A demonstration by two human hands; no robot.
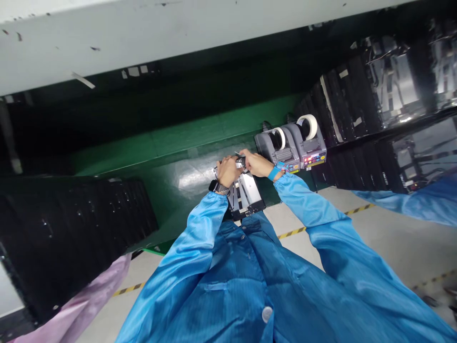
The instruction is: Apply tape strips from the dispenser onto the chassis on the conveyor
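Observation:
Both my hands meet over the far end of a flat black and silver panel (246, 196) that lies on the green bench (167, 176). My left hand (227, 170) is curled, fingers closed on a small silvery piece (240, 163) at the panel's top edge. My right hand (254, 163) pinches the same small piece from the right side. A blue wrist strap (275, 172) circles my right wrist, and a dark watch sits on my left wrist. What exactly the piece is stays too small to tell.
Two grey tape dispensers (292, 148) with white rolls stand just right of my hands. Stacks of black trays (71, 228) sit at the left, and more black racks (357, 105) at the right. Another person's pink sleeve (93, 300) shows lower left, a blue sleeve (424, 200) at right.

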